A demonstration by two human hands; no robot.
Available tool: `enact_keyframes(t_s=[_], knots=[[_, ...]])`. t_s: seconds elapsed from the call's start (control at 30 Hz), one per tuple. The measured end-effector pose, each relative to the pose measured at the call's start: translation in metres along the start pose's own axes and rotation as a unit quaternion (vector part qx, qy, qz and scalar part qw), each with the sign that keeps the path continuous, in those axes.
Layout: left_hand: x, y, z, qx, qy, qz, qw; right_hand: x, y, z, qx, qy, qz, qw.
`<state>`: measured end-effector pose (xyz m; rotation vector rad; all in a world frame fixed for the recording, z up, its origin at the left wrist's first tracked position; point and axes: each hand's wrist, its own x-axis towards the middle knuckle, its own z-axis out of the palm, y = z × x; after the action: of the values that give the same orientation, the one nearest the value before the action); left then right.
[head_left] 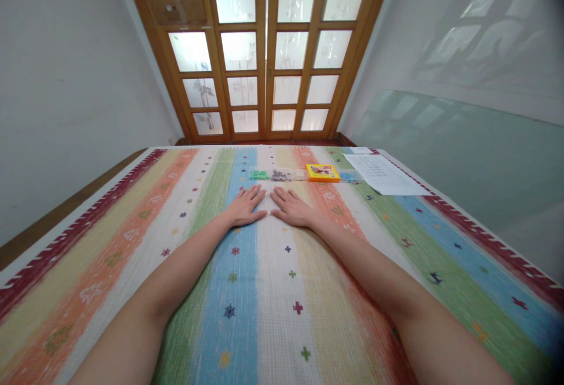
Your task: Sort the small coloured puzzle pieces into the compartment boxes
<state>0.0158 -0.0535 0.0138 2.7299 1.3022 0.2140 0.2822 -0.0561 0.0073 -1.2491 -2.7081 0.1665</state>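
Note:
My left hand [245, 206] lies flat on the striped tablecloth [277, 291], its fingers stretched out and nothing in them. Beside it, a small gap away, my right hand [291, 206] rests palm down in the same way. Just beyond the fingertips is a row of small clear packs or trays: one with green pieces [259, 174], one with dark pieces [282, 175], and one with blue pieces [349, 177] at the right. A yellow box [323, 173] with a red border and printed front sits among them. Neither hand touches these things.
Printed white paper sheets [383, 174] lie at the far right of the table. Behind the table's far edge stand wooden doors with glass panes [267, 79]. White walls rise on both sides, and a pale green glass panel [462, 167] leans at the right.

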Motion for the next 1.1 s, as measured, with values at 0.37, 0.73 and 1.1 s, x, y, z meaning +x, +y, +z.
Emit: enact_keyframes(t_s=[0.37,0.73,1.1], knots=[[0.002,-0.003,0.004,0.008,-0.023,0.012,1.0,0.001,0.002,0.004,0.002,0.002,-0.007,1.0],[0.006,-0.015,0.007,-0.047,0.081,0.004,0.996,0.0,0.012,-0.007,0.038,0.077,-0.015,0.996],[0.049,-0.063,0.017,-0.063,0.14,-0.112,0.982,-0.024,0.172,-0.031,-0.031,0.272,0.327,0.904]])
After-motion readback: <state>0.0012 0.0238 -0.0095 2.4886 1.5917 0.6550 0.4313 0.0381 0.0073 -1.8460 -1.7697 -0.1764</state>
